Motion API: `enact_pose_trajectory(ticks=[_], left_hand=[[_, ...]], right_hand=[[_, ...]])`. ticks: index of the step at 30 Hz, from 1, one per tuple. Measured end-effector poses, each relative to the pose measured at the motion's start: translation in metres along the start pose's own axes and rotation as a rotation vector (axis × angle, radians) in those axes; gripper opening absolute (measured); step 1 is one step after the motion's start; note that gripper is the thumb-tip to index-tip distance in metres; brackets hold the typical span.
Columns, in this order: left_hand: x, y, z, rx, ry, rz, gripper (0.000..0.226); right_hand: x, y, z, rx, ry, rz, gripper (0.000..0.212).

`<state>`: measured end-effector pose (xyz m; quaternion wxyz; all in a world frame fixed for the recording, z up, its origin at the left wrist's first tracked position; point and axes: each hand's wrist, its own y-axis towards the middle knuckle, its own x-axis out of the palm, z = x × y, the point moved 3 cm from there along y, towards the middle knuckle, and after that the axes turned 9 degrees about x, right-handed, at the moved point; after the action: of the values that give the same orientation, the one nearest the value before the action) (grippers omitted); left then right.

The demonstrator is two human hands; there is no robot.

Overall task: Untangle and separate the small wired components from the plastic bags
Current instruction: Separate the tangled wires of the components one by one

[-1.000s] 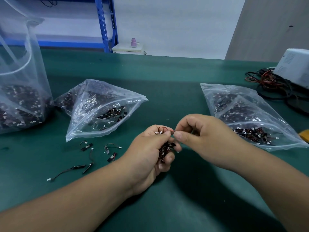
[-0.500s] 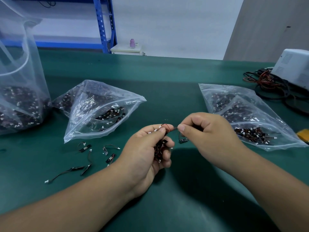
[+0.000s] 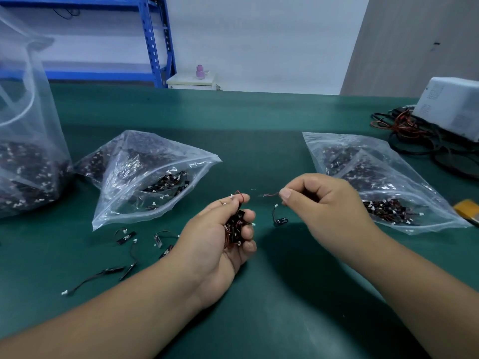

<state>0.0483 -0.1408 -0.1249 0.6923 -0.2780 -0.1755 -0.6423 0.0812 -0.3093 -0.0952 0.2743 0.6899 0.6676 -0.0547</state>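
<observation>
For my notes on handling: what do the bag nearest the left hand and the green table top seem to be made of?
The bag looks like thin, glossy clear plastic film: it crinkles, shines and shows the parts inside. The table top looks like a matte green mat, perhaps rubber or vinyl; its reflections are soft and dull.

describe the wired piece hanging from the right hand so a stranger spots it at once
On the green table, look between the two hands. Below the pinch of the right hand dangles one small black component on a thin wire; unlike the clump in the left hand, it hangs alone.
</observation>
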Motion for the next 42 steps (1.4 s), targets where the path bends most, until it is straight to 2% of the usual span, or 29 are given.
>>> enact_pose_trajectory(ticks=[4, 5, 8, 10, 14, 17, 26, 30, 34, 37, 38, 42], left_hand=[[-0.001, 0.001, 0.000, -0.032, -0.039, -0.003, 0.029], [-0.001, 0.001, 0.000, -0.033, -0.038, 0.004, 0.029], [-0.001, 0.001, -0.001, -0.025, -0.018, 0.033, 0.021], [-0.001, 0.001, -0.002, -0.021, -0.015, 0.049, 0.015], [-0.001, 0.002, -0.002, -0.010, -0.001, 0.064, 0.007], [-0.001, 0.002, -0.002, -0.011, 0.008, 0.062, 0.006], [0.000, -0.001, -0.002, -0.010, 0.056, 0.024, 0.006], [-0.001, -0.001, -0.002, -0.017, 0.028, 0.048, 0.008], [-0.002, -0.001, -0.001, -0.020, 0.016, 0.053, 0.010], [-0.002, -0.001, -0.001, -0.017, 0.015, 0.046, 0.010], [-0.001, -0.001, -0.001, -0.017, 0.014, 0.041, 0.010], [-0.001, -0.002, -0.001, -0.004, 0.031, 0.024, 0.008]], right_hand=[[0.009, 0.000, 0.011, -0.045, -0.295, -0.142, 0.003], [0.011, -0.001, 0.015, -0.026, -0.360, -0.154, 0.013], [0.006, 0.003, 0.019, 0.017, -0.334, -0.106, 0.019], [0.002, 0.005, 0.019, 0.017, -0.420, -0.082, 0.019], [0.005, 0.004, 0.019, 0.082, -0.650, -0.218, 0.011], [0.010, -0.001, 0.018, 0.101, -0.673, -0.258, 0.019], [0.014, 0.004, 0.021, 0.274, -0.692, -0.110, 0.024], [0.015, -0.002, 0.009, 0.163, -0.668, -0.103, 0.008], [0.013, -0.012, -0.007, 0.028, -0.735, -0.248, 0.033], [0.023, -0.020, -0.009, -0.053, -0.856, -0.390, 0.020], [0.027, -0.022, -0.008, -0.061, -0.897, -0.413, 0.023], [0.036, -0.024, 0.003, -0.058, -0.989, -0.367, 0.041]])
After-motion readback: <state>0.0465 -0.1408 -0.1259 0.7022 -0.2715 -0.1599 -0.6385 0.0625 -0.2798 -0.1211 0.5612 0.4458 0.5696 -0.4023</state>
